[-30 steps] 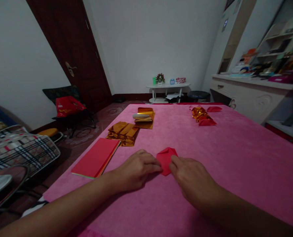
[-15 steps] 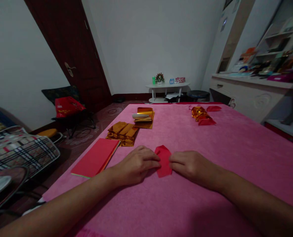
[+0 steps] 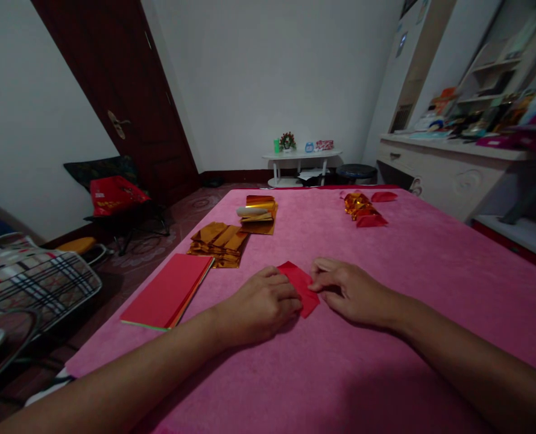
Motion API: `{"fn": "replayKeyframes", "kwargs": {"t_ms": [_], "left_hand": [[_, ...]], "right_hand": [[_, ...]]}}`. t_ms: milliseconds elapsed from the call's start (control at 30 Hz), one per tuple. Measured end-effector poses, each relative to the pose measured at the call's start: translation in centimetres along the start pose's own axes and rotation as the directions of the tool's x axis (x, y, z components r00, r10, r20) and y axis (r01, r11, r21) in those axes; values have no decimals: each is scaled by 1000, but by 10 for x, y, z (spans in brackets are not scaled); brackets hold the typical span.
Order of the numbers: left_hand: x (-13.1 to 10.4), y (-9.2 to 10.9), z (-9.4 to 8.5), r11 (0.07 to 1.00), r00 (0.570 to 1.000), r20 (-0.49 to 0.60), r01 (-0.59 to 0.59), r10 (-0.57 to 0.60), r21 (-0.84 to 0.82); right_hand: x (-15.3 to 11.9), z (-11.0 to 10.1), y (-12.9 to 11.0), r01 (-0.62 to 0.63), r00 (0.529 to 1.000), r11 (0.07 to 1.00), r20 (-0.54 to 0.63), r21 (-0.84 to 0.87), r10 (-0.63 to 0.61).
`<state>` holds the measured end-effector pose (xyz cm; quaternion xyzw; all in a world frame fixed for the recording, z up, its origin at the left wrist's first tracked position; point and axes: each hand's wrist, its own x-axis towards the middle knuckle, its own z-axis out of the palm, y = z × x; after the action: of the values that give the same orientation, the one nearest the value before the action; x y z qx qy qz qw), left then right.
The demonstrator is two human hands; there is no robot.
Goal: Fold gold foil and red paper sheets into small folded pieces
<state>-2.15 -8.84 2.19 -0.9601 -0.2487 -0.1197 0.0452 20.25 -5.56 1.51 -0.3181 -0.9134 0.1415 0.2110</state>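
A small folded piece of red paper [image 3: 304, 289] lies slanted on the pink cloth between my hands. My left hand [image 3: 268, 301] rests on its left side, fingers curled down over it and pressing it to the cloth. At its right edge, my right hand [image 3: 342, 286] pinches the paper between thumb and fingertips. To the left is a stack of red paper sheets [image 3: 170, 289] with some other colours showing along its edge. Folded gold foil paper [image 3: 220, 241] lies behind that stack, and beyond it more gold sheets [image 3: 261, 220] are piled with a rolled piece on top.
Folded gold and red paper pieces [image 3: 362, 211] sit at the far right of the pink-covered table [image 3: 421, 289]. A white side table [image 3: 301, 155] stands by the wall, with a black stool [image 3: 357, 172] beside it. A chair bearing a red bag [image 3: 116, 196] is left.
The red paper has turned from nearly upright to a slant. My left hand covers more of it, and my right hand has tilted into a pinch at its edge. The view shifted slightly.
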Motion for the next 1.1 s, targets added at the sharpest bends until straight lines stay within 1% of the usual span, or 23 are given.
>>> {"fn": "replayKeyframes", "kwargs": {"t_ms": [67,133,233,333,433,533,633,700,767,933,1100], "left_hand": [[2,1,0,1000,1000,16,5,-6,13],[3,2,1,1000,1000,24,8,-8,16],[2,4,2,1000,1000,19,4,-4,8],[1,4,5,1000,1000,3,2,-2,0],[0,4,8,1000,1000,-20,2,-2,-5],[1,5,11,999,998,-47,28,-30,-32],[1,7,16,990,989,-106,91,-103,-112],[1,7,19,970,973,-154,142,-173,-196],[3,8,22,938,952,-173,197,-253,-285],[9,11,21,821,898,-135,311,-419,-479],[11,10,23,759,832,-91,448,-548,-472]], "right_hand": [[0,1,-1,-102,995,994,11,39,102],[1,5,1,-203,979,976,-6,75,204],[2,14,3,-304,950,946,-44,116,311],[2,20,3,-336,935,930,-68,147,349],[2,23,1,-344,928,929,-101,134,358],[1,25,1,-353,923,928,-122,121,366],[1,29,4,-371,914,917,-116,145,388],[1,30,5,-383,910,908,-101,170,403],[2,30,6,-391,906,900,-89,191,413],[2,28,5,-393,904,893,-84,221,419],[2,28,5,-406,899,890,-83,208,430]]}}
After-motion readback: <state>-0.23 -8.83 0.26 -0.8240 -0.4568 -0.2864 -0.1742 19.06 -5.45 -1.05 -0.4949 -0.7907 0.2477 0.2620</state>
